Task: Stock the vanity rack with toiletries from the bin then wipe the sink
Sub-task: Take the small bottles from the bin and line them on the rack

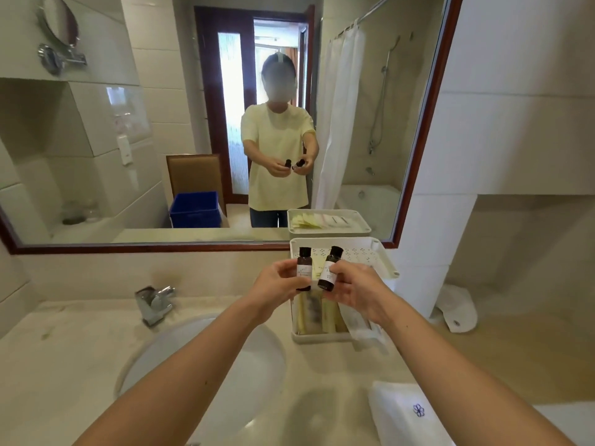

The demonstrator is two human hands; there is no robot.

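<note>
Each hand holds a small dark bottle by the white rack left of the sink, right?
No: the head view shows the white rack right of the sink. The left hand holds a dark bottle and the right hand another bottle by it.

In mirror [426, 117] refl.: plain pale yellow tee [277, 149], short slvs ending above elbow, round neck, loose fit, hem falling over hips. Dark blue trousers [267, 217] below hem. Dark hair [269, 63] w/ white head-cam strap [279, 57] running over top. Direct view: left forearm [193, 358] & right forearm [450, 358] uncovered, left hand [273, 291] & right hand [354, 289] bare.
</note>
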